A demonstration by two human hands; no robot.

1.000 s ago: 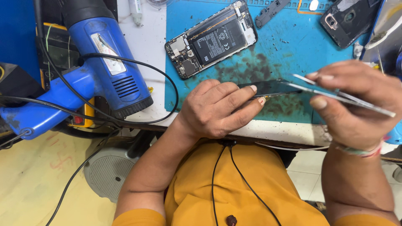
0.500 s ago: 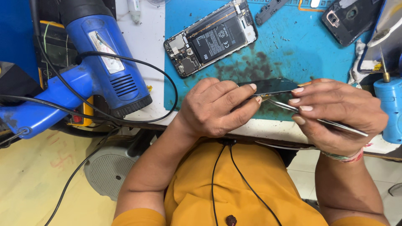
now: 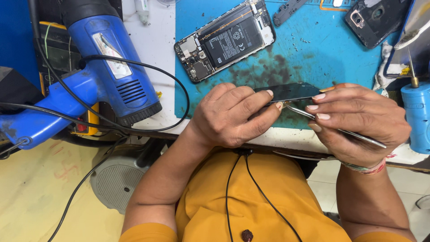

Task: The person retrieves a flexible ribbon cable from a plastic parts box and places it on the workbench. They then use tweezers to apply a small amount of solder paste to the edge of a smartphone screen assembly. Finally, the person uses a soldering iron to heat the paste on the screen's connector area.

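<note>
Left hand (image 3: 233,117) pinches the dark screen panel (image 3: 291,92) over the blue mat (image 3: 313,54), fingertips on its near edge. Right hand (image 3: 358,121) grips metal tweezers (image 3: 340,131), tip touching the panel's underside beside the left forefinger. At 11 o'clock from the hands lies an opened phone (image 3: 226,40), its insides showing. At 9 o'clock rests a blue heat gun (image 3: 96,76).

A stained blue work mat (image 3: 313,54) covers the desk (image 3: 154,49). On the mat's upper left lies an opened phone (image 3: 226,40) with its battery exposed. Left of the mat, a blue heat gun (image 3: 105,76) rests on its side, black cord (image 3: 148,71) looping toward the mat. A dark phone back cover (image 3: 374,20) sits at the mat's upper right.
</note>
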